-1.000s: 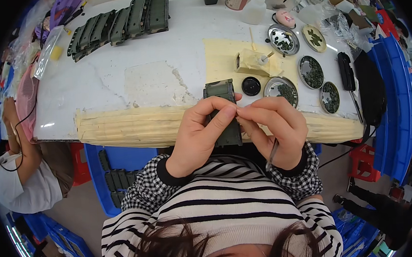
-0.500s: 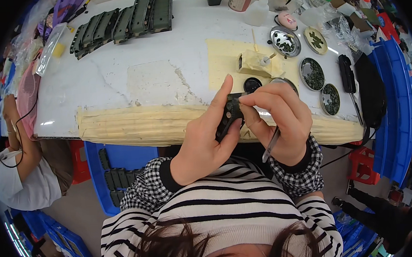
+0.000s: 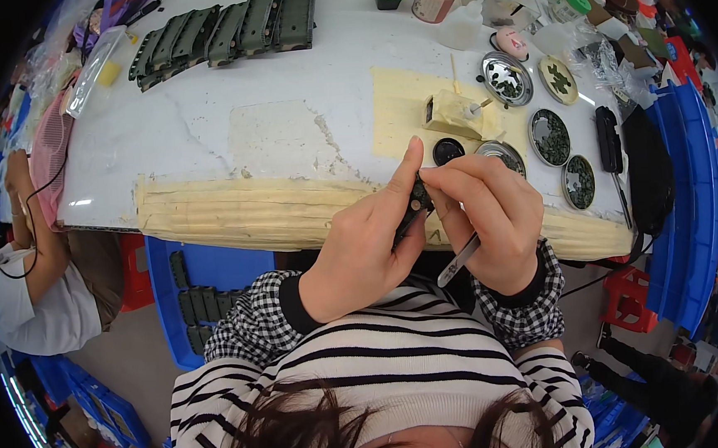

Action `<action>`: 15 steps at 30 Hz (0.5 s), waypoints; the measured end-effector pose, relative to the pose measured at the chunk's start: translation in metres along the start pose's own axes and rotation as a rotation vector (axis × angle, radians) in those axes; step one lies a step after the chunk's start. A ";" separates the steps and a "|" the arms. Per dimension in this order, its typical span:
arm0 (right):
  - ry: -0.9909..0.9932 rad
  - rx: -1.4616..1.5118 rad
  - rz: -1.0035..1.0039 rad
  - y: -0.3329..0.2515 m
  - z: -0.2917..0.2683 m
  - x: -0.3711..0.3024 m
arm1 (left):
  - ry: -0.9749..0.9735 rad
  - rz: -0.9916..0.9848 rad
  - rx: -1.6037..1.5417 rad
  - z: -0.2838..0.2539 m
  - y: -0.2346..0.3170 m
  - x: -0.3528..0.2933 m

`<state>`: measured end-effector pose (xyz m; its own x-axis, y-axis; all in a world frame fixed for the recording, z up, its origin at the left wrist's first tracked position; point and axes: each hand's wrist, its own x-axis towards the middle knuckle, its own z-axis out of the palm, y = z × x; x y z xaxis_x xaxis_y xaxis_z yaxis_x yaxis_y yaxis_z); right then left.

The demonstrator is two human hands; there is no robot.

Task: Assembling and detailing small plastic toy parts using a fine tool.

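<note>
My left hand (image 3: 362,239) is closed around a small dark green camouflage-patterned block (image 3: 417,203), its thumb pointing up along one side. Much of the block is hidden by my fingers. The thumb and forefinger of my right hand (image 3: 500,218) are pinched at the block's upper edge; whether a tiny part sits between them cannot be seen. Metal tweezers (image 3: 459,260) lie tucked in the palm of that same hand, one end sticking out toward my body. Just beyond my fingers is a round black lid (image 3: 448,150).
Rows of dark green parts (image 3: 257,23) lie at the far left. Dishes of small green pieces (image 3: 550,136) stand at right, near a wrapped block (image 3: 455,116). A padded roll (image 3: 242,214) lines the front edge. A blue bin (image 3: 163,275) is below; a person (image 3: 43,296) sits left.
The block has turned in my left hand, so less of its face shows. My right fingertips stay against it, while the tweezers have swung to a flatter slant. The whole view has shifted slightly.
</note>
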<state>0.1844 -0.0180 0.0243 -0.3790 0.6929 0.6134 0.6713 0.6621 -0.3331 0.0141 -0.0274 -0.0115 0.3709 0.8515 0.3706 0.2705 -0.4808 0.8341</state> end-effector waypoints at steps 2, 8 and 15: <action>-0.025 0.036 0.013 -0.001 -0.001 -0.001 | 0.002 0.003 0.008 -0.001 0.000 0.000; 0.034 0.123 0.044 -0.004 0.005 -0.002 | 0.014 0.035 0.025 0.000 0.000 0.001; 0.079 0.151 0.075 -0.008 0.008 -0.007 | -0.028 0.062 0.093 -0.003 0.003 0.002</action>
<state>0.1767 -0.0261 0.0164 -0.2759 0.7215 0.6350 0.5902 0.6486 -0.4806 0.0133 -0.0265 -0.0072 0.4134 0.8142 0.4077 0.3270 -0.5507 0.7680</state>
